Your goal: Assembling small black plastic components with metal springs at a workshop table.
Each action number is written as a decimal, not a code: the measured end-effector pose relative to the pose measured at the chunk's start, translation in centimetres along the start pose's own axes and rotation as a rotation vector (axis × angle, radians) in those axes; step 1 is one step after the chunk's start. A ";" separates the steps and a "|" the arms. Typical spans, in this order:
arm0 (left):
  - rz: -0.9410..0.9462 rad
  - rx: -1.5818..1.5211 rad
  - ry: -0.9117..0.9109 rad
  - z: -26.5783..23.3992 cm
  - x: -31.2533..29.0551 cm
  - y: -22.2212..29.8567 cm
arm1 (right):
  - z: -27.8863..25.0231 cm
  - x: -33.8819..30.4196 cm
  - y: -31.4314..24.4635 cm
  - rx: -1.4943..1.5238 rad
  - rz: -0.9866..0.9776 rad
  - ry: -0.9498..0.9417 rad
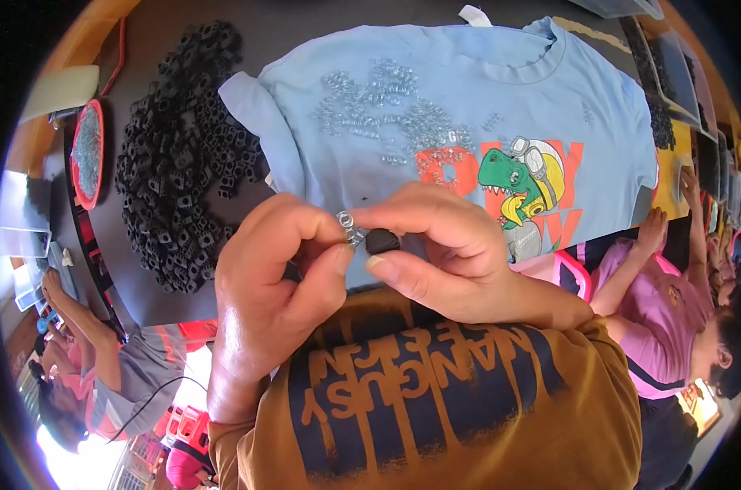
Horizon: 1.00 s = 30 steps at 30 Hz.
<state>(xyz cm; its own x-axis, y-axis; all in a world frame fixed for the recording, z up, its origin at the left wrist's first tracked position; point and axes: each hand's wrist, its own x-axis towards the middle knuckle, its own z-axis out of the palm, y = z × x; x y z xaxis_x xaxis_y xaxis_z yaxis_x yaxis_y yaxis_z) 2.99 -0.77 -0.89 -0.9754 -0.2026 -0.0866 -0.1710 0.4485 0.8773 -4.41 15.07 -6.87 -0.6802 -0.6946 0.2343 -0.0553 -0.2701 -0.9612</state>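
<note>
Close together in front of my chest, both hands are closed in a pinch. My left hand (276, 265) grips a small shiny metal spring (354, 237) between thumb and index finger. Between the thumb and index finger of my right hand (452, 257) is a small black plastic piece (381, 242), right beside the spring; whether the two touch I cannot tell. Beyond my hands a light blue T-shirt (346, 53) with a printed dinosaur lies spread on the table. Many loose springs (366, 102) are scattered over it. To its left is a large heap of black plastic pieces (182, 163).
A red-rimmed tray (101, 155) of springs stands at the far left of the dark table (280, 24). Clear plastic bins (680, 73) stand at the right. One person (648, 318) sits at my right, another (125, 367) at my left.
</note>
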 end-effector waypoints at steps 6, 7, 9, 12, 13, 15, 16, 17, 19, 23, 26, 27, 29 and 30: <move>0.100 0.120 -0.005 0.4 0.2 -0.2 | 0.1 -0.5 0.1 0.106 0.029 0.056; 0.126 0.093 -0.013 0.6 0.2 -0.3 | 0.3 -0.7 0.1 0.132 0.057 0.088; 0.094 0.049 -0.029 0.4 0.0 -0.1 | 0.3 -1.0 -0.5 0.206 0.187 0.093; 0.109 0.032 0.002 0.8 -0.5 -0.6 | 0.5 -0.8 -0.5 0.302 0.192 0.080; 0.114 0.050 0.015 1.1 -0.6 -0.8 | 0.6 -0.7 -0.6 0.303 0.191 0.076; 0.115 0.092 0.015 1.1 -0.8 -0.8 | 0.6 -0.7 -0.4 0.277 0.174 0.055; 0.118 0.086 0.013 1.0 -0.7 -0.9 | 0.5 -0.7 -0.3 0.243 0.161 0.049; 0.144 0.098 0.015 1.0 -0.6 -1.1 | 0.6 -0.7 -0.3 0.238 0.163 0.052; 0.171 0.109 0.018 1.1 -0.6 -1.2 | 0.6 -0.7 -0.3 0.257 0.165 0.064; 0.181 0.118 0.039 1.4 -0.8 -1.1 | 0.7 -0.7 -0.4 0.267 0.164 0.082; 0.146 0.088 0.039 1.5 -0.9 -1.2 | 0.5 -0.7 -0.2 0.267 0.140 0.072; 0.119 0.056 0.040 1.6 -1.0 -1.2 | 0.4 -0.7 -0.3 0.276 0.153 0.052; 0.118 0.063 0.042 1.7 -0.9 -1.4 | 0.3 -0.7 -0.2 0.280 0.169 0.041; 0.116 0.072 0.048 1.7 -0.8 -1.5 | 0.3 -0.7 -0.2 0.266 0.182 0.046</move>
<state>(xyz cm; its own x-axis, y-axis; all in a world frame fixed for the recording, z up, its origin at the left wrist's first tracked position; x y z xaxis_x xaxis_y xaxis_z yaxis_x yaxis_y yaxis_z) 3.79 0.21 -2.90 -0.9817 -0.1867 0.0380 -0.0685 0.5321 0.8439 -3.71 15.38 -6.76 -0.6942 -0.7181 0.0492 0.2591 -0.3130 -0.9138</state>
